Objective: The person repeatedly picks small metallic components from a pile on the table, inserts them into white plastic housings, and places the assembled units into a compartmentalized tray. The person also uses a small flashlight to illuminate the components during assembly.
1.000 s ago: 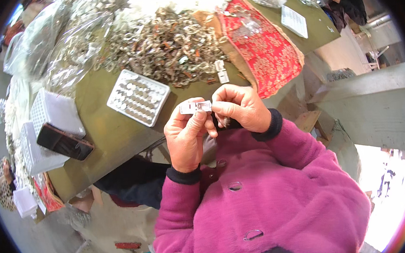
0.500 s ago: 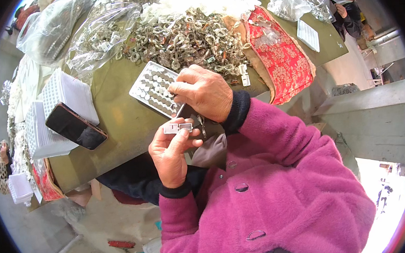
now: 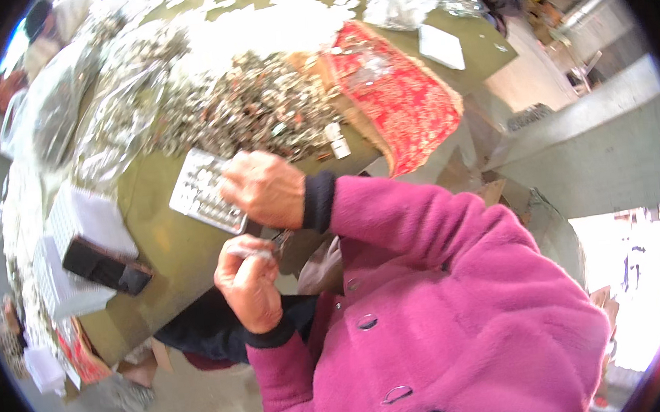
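Observation:
My left hand (image 3: 250, 290) is closed, palm toward me, at the table's near edge. A small white plastic case (image 3: 251, 251) sits between its thumb and fingers, mostly covered and blurred. Just above it, my right hand (image 3: 267, 191) reaches over a white tray (image 3: 198, 215) holding rows of small round silver discs. The right fingers are bent together at the tray's right side; whatever is in their tips is hidden. Beyond the tray lies a heap of tangled cord bundles (image 3: 263, 97) with small parts. Motion smears both hands.
Stacked white trays (image 3: 93, 220) stand at the left with a dark phone (image 3: 107, 266) leaning on them. Clear plastic bags (image 3: 59, 109) lie at the far left. Red patterned cloth (image 3: 399, 96) covers the right part of the table. People are partly visible at the far edges.
The view has shifted, so the table scene sits farther left. My left fingers have closed over the white case, which lay exposed before. My right hand is still over the tray.

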Action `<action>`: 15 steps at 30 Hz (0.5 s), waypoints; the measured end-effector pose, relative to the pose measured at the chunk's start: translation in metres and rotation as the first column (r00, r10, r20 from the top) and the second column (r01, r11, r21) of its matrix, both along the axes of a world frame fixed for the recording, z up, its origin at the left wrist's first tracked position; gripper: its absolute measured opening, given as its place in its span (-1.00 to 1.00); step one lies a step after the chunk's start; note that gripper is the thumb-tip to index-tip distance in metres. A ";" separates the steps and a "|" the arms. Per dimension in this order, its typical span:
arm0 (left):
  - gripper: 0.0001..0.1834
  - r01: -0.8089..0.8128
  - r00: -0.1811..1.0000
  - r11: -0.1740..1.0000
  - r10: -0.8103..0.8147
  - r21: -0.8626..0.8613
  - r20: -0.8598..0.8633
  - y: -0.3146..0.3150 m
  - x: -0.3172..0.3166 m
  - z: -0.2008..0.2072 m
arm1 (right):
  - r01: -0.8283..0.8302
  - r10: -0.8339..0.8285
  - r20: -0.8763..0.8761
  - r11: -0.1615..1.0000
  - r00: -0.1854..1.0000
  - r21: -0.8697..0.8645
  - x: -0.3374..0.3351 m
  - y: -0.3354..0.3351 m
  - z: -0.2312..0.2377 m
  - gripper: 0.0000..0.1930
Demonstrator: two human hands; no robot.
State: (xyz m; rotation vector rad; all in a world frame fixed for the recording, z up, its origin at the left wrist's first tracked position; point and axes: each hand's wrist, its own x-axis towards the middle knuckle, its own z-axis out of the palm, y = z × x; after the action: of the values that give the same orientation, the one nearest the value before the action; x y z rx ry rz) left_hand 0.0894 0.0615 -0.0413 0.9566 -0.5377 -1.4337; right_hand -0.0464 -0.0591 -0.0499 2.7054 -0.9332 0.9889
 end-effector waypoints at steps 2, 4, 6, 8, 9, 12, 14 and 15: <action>-0.76 0.015 1.000 0.998 -0.014 0.053 -0.010 -0.002 -0.003 0.004 | 0.008 -0.008 0.058 1.000 0.998 0.002 0.000 0.000 0.003 -0.84; -0.74 0.015 0.999 0.990 -0.022 0.140 0.045 -0.003 -0.008 0.009 | 0.014 -0.016 0.179 1.000 0.984 0.010 -0.004 0.002 0.010 -0.86; -0.73 0.037 0.999 0.996 -0.039 0.086 0.025 -0.004 -0.017 0.013 | -0.127 0.088 0.384 0.989 0.919 0.078 -0.018 0.011 0.019 -0.85; -0.73 0.041 0.998 0.996 -0.044 0.076 0.036 -0.004 -0.027 0.015 | -0.261 0.160 0.520 0.957 0.839 0.126 -0.038 0.028 0.026 -0.83; -0.74 0.087 0.993 0.995 -0.090 0.040 0.080 -0.005 -0.032 0.016 | -0.287 0.181 0.552 0.951 0.814 0.111 -0.048 0.036 0.028 -0.80; -0.77 0.237 0.961 0.970 -0.226 -0.056 0.157 -0.006 -0.043 0.017 | -0.270 0.181 0.526 0.958 0.831 0.096 -0.077 0.056 0.031 -0.72; -0.76 0.265 0.960 0.963 -0.257 -0.057 0.113 -0.008 -0.052 0.015 | -0.240 0.178 0.489 0.969 0.854 0.066 -0.090 0.060 0.030 -0.67; -0.75 0.284 0.958 0.956 -0.279 -0.071 0.066 -0.009 -0.057 0.014 | -0.205 0.160 0.467 0.978 0.870 0.046 -0.095 0.060 0.029 -0.67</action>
State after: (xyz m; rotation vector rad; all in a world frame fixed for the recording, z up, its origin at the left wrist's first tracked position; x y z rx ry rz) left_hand 0.0324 0.0520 -0.0268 0.8826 -0.7921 -1.6292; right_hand -0.1412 0.0014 -0.0208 2.7234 -0.8067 1.7259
